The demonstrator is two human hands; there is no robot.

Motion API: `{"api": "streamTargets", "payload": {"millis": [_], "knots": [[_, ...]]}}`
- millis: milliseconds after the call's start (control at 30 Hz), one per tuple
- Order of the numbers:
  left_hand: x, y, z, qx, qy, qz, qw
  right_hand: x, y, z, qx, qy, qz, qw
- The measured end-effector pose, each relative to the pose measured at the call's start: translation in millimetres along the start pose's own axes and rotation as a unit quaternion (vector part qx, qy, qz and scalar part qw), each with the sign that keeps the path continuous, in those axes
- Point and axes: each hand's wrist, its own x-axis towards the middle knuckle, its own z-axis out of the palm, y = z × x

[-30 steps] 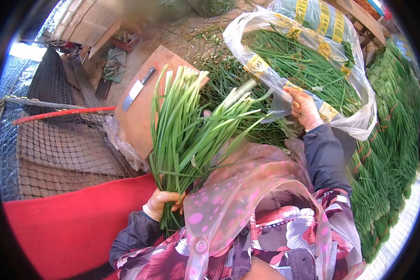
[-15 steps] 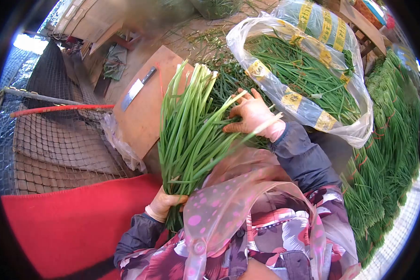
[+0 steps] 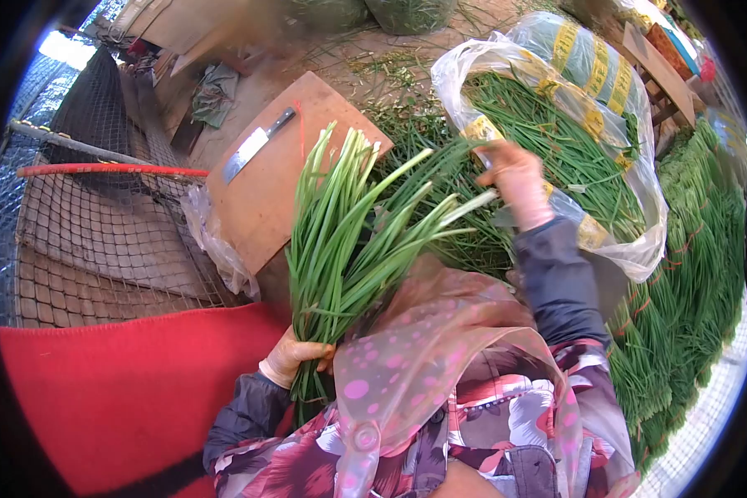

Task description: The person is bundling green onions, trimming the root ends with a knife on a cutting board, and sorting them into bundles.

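My left hand [image 3: 297, 357], in a thin pale glove, is wrapped round the lower, leafy end of a bunch of garlic chives [image 3: 332, 249]. The pale stem ends point up and away from me, and several stalks fan out to the right. To the right of the bunch, my right hand [image 3: 513, 170], also gloved and a little blurred, has its fingers pinched on some thin green leaves [image 3: 452, 151] that trail towards the bunch. Beside it lies an open clear plastic bag [image 3: 448, 75] with yellow printed labels, full of loose chives [image 3: 548, 133].
A knife [image 3: 257, 143] rests on a brown board [image 3: 307, 100] ahead of me. Tied chives [image 3: 681, 307] are stacked along the right. Trimmings [image 3: 411, 133] litter the ground. A red cloth [image 3: 141, 373] and netting [image 3: 116, 249] with a red-covered bar [image 3: 112, 168] are at left.
My right hand has moved up and right, off the fanned stalks of the bunch, and now has thin leaves in its fingers. My left hand keeps its hold. The view has shifted slightly.
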Motion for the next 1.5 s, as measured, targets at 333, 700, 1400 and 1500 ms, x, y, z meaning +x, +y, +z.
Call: {"api": "streamTargets", "payload": {"millis": [333,700,1400,1500], "knots": [[12,-6,-1,0.064,-0.012,0.041,0.997,-19,-118,-21,0.353,-0.185,-0.015,0.917],[21,-7,3,0.094,-0.014,0.053,0.994,-28,-113,63,0.265,-0.382,0.052,0.884],[-10,-16,-22,0.069,-0.07,0.009,0.995,37,83,37,-0.471,0.0,-0.032,0.881],[-27,7,-7,0.071,-0.042,-0.013,0.997,14,102,68,-0.514,-0.1,-0.071,0.849]]}}
